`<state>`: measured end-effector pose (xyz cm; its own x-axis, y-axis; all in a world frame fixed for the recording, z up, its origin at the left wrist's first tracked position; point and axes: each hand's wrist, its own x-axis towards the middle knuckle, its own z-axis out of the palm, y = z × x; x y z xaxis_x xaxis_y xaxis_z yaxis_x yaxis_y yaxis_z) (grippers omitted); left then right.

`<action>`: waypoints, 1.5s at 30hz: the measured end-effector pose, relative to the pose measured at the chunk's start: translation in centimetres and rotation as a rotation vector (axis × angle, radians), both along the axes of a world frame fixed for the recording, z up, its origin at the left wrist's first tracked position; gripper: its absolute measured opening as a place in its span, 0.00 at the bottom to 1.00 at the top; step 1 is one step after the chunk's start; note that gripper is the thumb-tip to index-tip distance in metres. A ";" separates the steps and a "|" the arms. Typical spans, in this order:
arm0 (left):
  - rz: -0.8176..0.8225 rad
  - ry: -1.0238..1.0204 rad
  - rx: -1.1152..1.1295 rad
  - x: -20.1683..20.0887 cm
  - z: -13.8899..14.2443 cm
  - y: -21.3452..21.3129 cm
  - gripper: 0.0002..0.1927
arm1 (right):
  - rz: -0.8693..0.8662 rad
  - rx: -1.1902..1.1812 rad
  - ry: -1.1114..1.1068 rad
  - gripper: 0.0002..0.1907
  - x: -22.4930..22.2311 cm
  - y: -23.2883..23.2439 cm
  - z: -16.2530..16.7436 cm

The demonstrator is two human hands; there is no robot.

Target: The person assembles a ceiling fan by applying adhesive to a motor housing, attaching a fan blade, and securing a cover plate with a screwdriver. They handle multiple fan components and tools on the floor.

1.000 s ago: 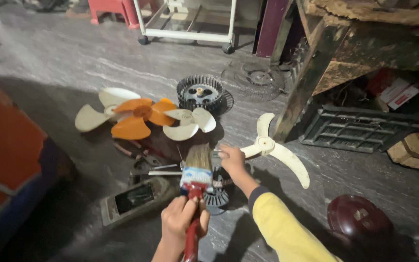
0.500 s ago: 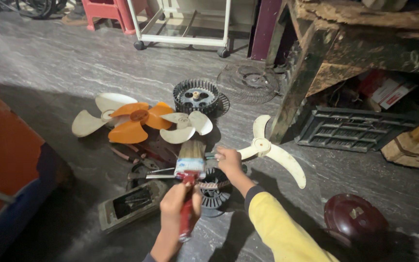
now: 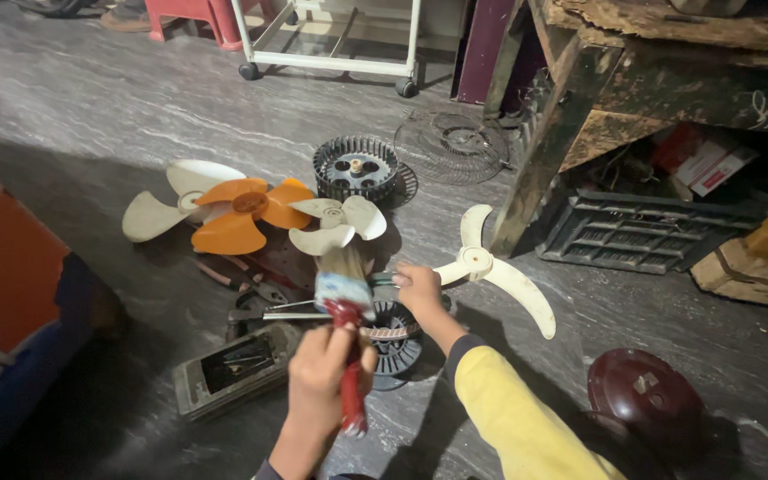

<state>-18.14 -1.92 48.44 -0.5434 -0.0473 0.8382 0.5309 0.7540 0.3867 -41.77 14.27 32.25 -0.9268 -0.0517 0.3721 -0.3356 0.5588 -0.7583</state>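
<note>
The left hand (image 3: 326, 373) is closed around the red handle of a paintbrush (image 3: 345, 307), holding it upright so the worn bristles point away from the person, over the clutter on the floor (image 3: 135, 116). The right hand (image 3: 420, 289), in a yellow sleeve (image 3: 513, 418), is clamped on the rim of a dark round motor part (image 3: 395, 338) that sits on the floor just under both hands; a thin metal rod (image 3: 286, 314) sticks out from that part toward the left. The two hands are close together but not touching.

Just left of the left hand lies a grey box-shaped casing (image 3: 228, 369), open side up. Just beyond the right hand lies a cream three-blade fan (image 3: 491, 267), one blade tip near the fingers. Past the brush lie three more fan blades overlapping in a row: a small cream one (image 3: 340, 222), an orange one (image 3: 246, 209) and a pale one (image 3: 175, 191) beneath it. Behind them stands a black slotted round housing (image 3: 356, 167), and a wire fan guard (image 3: 451, 142) lies flat beside it. A dark red dome-shaped cover (image 3: 646, 396) sits on the floor to the right of the sleeve. A rough wooden bench (image 3: 668, 62) stands at the far right, with a black plastic grille (image 3: 642, 233) under it.
</note>
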 end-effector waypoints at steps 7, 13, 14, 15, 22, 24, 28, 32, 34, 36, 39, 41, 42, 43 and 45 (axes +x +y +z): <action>-0.054 -0.392 0.788 1.1 -0.3 -1.7 0.09 | -0.041 0.162 -0.089 0.14 -0.6 -2.0 -0.1; -0.042 -0.052 0.759 -0.6 -0.3 -3.2 0.05 | 0.051 -0.094 -0.131 0.24 -1.1 -2.6 -0.5; 0.057 -0.056 0.641 -1.1 -0.6 -3.4 0.06 | 0.031 -0.077 -0.150 0.20 -1.1 -2.7 -0.5; 0.157 -0.058 0.522 -1.5 -0.9 -3.5 0.06 | 0.013 -0.061 -0.168 0.16 -1.2 -2.8 -0.5; 0.028 -0.214 0.686 -2.8 -1.9 -4.7 0.09 | 0.046 -0.030 -0.341 0.13 -2.1 -2.5 0.2; -0.247 -0.281 1.070 -2.1 -1.7 -6.1 0.10 | 0.029 0.045 -0.420 0.11 -2.4 -2.3 0.2; -0.255 -0.229 1.222 -1.9 -1.8 -6.8 0.09 | 0.113 0.001 -0.390 0.14 -3.3 -1.9 -0.3; 0.025 -0.186 0.896 -2.5 -2.1 -5.0 0.09 | 0.088 0.016 -0.386 0.11 -3.3 -1.4 -1.1; 0.093 -0.177 0.652 -2.3 -2.0 -3.9 0.09 | 0.104 -0.050 -0.366 0.12 -3.0 -1.2 -1.4; -0.010 -0.074 0.422 -1.7 -1.9 -3.0 0.08 | 0.079 -0.039 -0.400 0.11 -2.8 -1.1 -1.5; 0.039 -0.158 0.562 -0.9 -1.5 -3.1 0.09 | 0.114 -0.098 -0.427 0.12 -2.7 -0.9 -1.5; -0.235 -0.257 1.072 -0.6 -1.3 -3.9 0.09 | 0.116 -0.073 -0.428 0.11 -2.6 -0.9 -1.3; -0.378 -0.302 1.325 -0.5 -1.3 -4.3 0.10 | 0.099 -0.021 -0.416 0.10 -2.4 -0.8 -1.1; -0.342 -0.312 1.298 -0.4 -1.3 -4.5 0.09 | 0.083 0.029 -0.406 0.10 -2.2 -0.8 -0.9; -0.275 -0.334 1.240 -0.6 -1.5 -5.0 0.07 | 0.081 -0.007 -0.423 0.11 -1.7 -0.7 -0.6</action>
